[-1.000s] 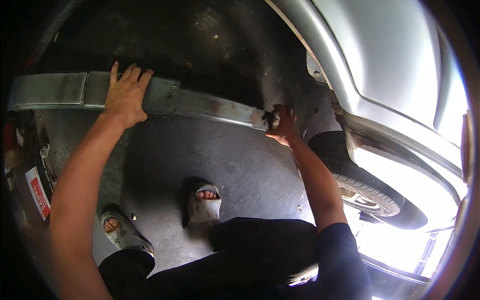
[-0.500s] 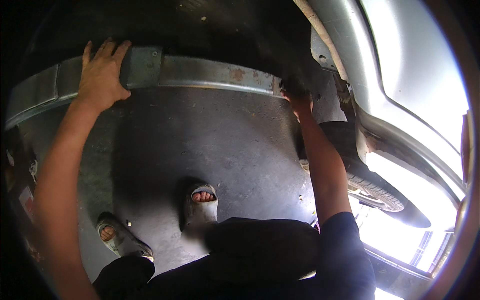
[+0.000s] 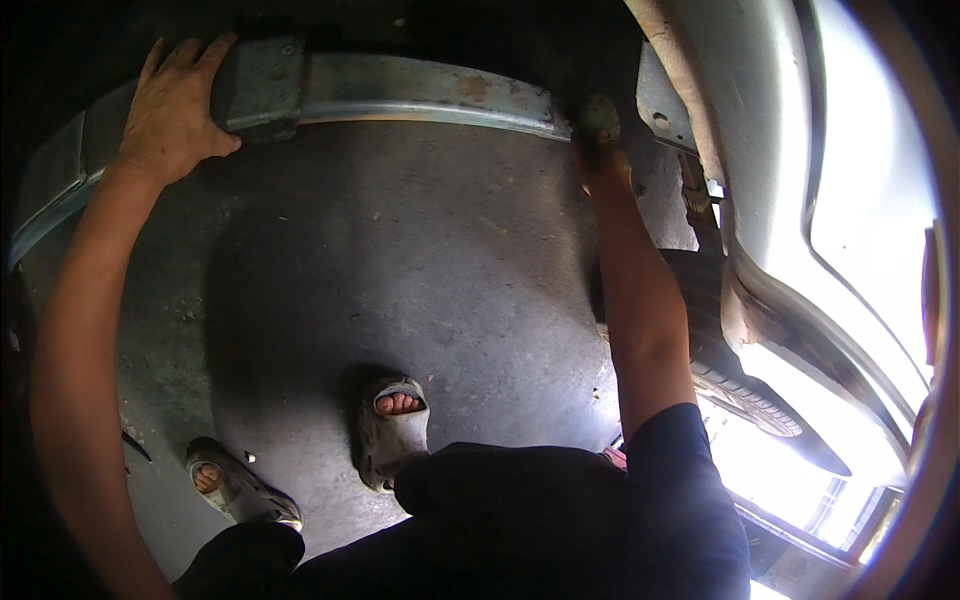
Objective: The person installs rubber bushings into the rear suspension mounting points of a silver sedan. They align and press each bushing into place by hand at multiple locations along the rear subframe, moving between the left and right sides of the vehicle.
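A long, curved metal bar (image 3: 420, 95) with patches of rust runs across the upper part of the view. My left hand (image 3: 178, 115) grips its left section, fingers spread over the far edge and thumb on the near side. At the bar's right end, beside a dull end plate (image 3: 600, 115), my right hand (image 3: 603, 160) is closed on it, its fingers partly hidden in shadow. That end lies close to a flat bracket with holes (image 3: 662, 95) under the silver car body (image 3: 840, 120); whether they touch I cannot tell.
A car tyre (image 3: 745, 400) sits below the body panel on the right, against bright glare. My feet in slide sandals (image 3: 390, 440) stand on the dark concrete floor (image 3: 290, 300), with my dark-clothed legs at the bottom.
Both hands have moved the bar farther up in the view, and its right end is now nearer the bracket on the car. The car body also appears shifted slightly right.
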Demonstrator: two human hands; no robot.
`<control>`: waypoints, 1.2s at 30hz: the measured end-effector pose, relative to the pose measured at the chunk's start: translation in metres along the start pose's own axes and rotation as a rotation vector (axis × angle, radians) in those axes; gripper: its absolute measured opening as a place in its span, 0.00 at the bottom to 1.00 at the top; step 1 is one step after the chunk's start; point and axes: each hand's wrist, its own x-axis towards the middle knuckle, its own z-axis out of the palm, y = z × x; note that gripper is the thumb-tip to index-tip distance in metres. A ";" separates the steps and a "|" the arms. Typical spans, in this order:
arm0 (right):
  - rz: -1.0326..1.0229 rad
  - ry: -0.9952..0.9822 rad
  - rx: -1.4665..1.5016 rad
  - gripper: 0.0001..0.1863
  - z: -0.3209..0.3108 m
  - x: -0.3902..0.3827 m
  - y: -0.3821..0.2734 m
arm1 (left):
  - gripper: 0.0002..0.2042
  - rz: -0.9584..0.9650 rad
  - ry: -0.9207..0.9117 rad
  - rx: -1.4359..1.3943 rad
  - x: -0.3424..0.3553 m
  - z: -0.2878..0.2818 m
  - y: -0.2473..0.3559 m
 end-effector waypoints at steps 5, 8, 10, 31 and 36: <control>0.159 0.015 0.793 0.22 0.028 -0.015 -0.026 | 0.53 -0.023 0.000 -0.043 0.001 -0.004 0.003; 0.164 0.079 0.861 0.21 0.038 -0.026 -0.036 | 0.54 -0.013 -0.030 0.002 0.004 -0.008 0.004; 0.165 0.093 0.888 0.21 0.038 -0.028 -0.035 | 0.54 0.011 -0.012 -0.014 0.005 -0.009 0.005; -0.377 0.132 -1.365 0.29 -0.012 0.092 -0.032 | 0.60 -0.092 -0.140 0.016 0.013 0.005 -0.009; -0.345 -0.205 -1.569 0.35 0.049 0.055 -0.094 | 0.61 -0.082 -0.120 0.008 0.012 0.009 -0.011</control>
